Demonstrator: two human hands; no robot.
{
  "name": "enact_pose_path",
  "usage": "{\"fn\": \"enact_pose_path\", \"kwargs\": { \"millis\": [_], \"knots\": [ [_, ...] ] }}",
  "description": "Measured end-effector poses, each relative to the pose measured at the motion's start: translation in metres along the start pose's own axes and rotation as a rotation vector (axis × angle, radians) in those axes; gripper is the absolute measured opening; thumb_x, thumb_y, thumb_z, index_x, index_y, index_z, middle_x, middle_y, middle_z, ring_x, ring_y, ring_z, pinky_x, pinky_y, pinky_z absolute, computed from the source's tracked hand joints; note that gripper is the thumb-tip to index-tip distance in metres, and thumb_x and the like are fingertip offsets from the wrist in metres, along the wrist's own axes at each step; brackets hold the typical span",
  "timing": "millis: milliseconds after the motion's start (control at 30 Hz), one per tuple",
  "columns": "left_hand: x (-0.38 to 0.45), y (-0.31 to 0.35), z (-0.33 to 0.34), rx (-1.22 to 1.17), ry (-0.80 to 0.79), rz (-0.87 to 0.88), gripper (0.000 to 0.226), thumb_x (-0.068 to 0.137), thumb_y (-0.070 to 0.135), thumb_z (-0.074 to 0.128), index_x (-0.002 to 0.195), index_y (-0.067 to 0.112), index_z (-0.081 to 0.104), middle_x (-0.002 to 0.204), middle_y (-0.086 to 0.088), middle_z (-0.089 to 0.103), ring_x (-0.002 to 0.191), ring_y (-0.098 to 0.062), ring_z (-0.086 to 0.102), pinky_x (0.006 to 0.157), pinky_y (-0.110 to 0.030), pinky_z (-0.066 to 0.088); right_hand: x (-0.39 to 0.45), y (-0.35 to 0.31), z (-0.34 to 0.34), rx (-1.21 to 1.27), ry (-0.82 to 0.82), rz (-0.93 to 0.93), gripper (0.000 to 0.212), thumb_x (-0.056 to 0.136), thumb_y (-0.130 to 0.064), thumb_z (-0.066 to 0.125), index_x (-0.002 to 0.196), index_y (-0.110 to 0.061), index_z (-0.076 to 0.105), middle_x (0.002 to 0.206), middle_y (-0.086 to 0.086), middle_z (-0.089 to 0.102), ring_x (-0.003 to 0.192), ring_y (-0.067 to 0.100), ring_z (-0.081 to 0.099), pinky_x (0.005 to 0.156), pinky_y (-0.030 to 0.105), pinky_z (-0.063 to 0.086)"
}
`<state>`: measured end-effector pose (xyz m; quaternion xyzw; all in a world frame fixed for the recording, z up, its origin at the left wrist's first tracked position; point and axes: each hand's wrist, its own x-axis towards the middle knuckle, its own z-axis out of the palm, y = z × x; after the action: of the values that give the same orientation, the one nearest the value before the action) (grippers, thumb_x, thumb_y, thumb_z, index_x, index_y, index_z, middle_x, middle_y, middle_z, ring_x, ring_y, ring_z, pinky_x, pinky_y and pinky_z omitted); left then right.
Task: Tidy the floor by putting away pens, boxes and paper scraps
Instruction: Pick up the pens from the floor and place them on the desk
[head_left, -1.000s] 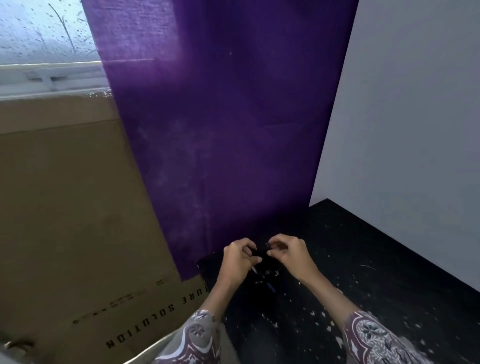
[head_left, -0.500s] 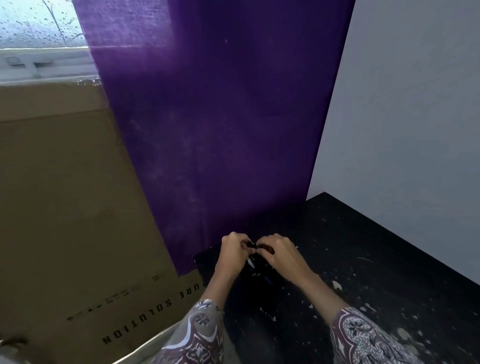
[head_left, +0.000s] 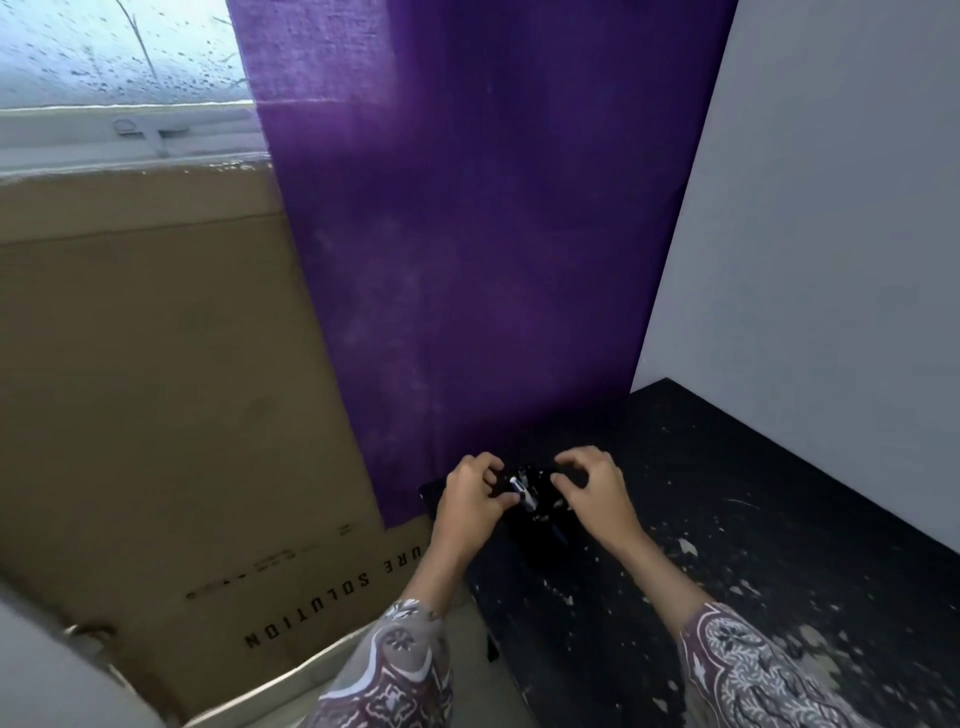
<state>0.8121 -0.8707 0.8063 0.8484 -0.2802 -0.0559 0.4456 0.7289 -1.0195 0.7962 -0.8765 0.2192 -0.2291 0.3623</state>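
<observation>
— Purple curtain (head_left: 467, 260) hangs down to a dark floor (head_left: 779, 519) speckled with pale paper scraps (head_left: 687, 545), with a big cardboard box (head_left: 156, 389) leaning on the left. What are the hands doing at the curtain's foot?

— Both are low over a small black pouch or case; I can't tell which. The left hand (head_left: 470, 501) has its fingers curled, pinching a pen (head_left: 521, 488) with a white end, held over the dark opening. The right hand (head_left: 592, 486) is curled on the black rim, seemingly holding it open, though what it grasps blends into the floor.

— How should the pen go in?

— I'd judge: keep the mouth spread wide, slide the pen in lengthwise, and release only once it's well inside. The scraps nearby remain to be picked up.
</observation>
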Motion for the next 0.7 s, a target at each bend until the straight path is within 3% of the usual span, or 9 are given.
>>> {"fn": "enact_pose_path", "kwargs": {
  "millis": [133, 400, 533, 700],
  "knots": [
    [-0.034, -0.001, -0.031, 0.041, 0.025, -0.012, 0.04, 0.076, 0.021, 0.075, 0.111, 0.013, 0.058, 0.096, 0.001, 0.05, 0.087, -0.011, 0.048, 0.078, -0.026, 0.046, -0.028, -0.033, 0.0, 0.06, 0.018, -0.04, 0.02, 0.084, -0.015, 0.063, 0.104, -0.012, 0.064, 0.104, -0.002, 0.06, 0.101, 0.014, 0.052, 0.086, 0.024, 0.042],
    [-0.14, -0.014, -0.111, 0.103, 0.029, -0.075, 0.041, 0.076, 0.027, 0.074, 0.11, 0.011, 0.058, 0.105, -0.007, 0.056, 0.098, -0.019, 0.054, 0.086, -0.035, 0.048, -0.124, -0.11, 0.011, 0.122, -0.061, -0.058, 0.023, 0.086, -0.018, 0.062, 0.108, -0.011, 0.063, 0.107, 0.0, 0.06, 0.101, 0.016, 0.055, 0.092, 0.033, 0.047],
    [-0.219, -0.027, -0.159, 0.168, 0.041, -0.122, 0.042, 0.077, 0.031, 0.073, 0.111, 0.009, 0.059, 0.109, -0.011, 0.058, 0.103, -0.021, 0.055, 0.086, -0.031, 0.045, -0.192, -0.153, 0.022, 0.16, -0.075, -0.075, 0.024, 0.083, -0.015, 0.064, 0.106, -0.008, 0.064, 0.105, 0.006, 0.064, 0.093, 0.018, 0.058, 0.084, 0.031, 0.048],
    [-0.323, -0.053, -0.215, 0.219, 0.062, -0.182, 0.041, 0.08, 0.031, 0.071, 0.111, 0.007, 0.059, 0.111, -0.011, 0.059, 0.099, -0.019, 0.054, 0.08, -0.025, 0.041, -0.277, -0.196, 0.04, 0.197, -0.122, -0.078, 0.024, 0.083, -0.014, 0.064, 0.106, -0.006, 0.064, 0.103, 0.011, 0.065, 0.093, 0.022, 0.061, 0.086, 0.033, 0.05]
  ]
}}
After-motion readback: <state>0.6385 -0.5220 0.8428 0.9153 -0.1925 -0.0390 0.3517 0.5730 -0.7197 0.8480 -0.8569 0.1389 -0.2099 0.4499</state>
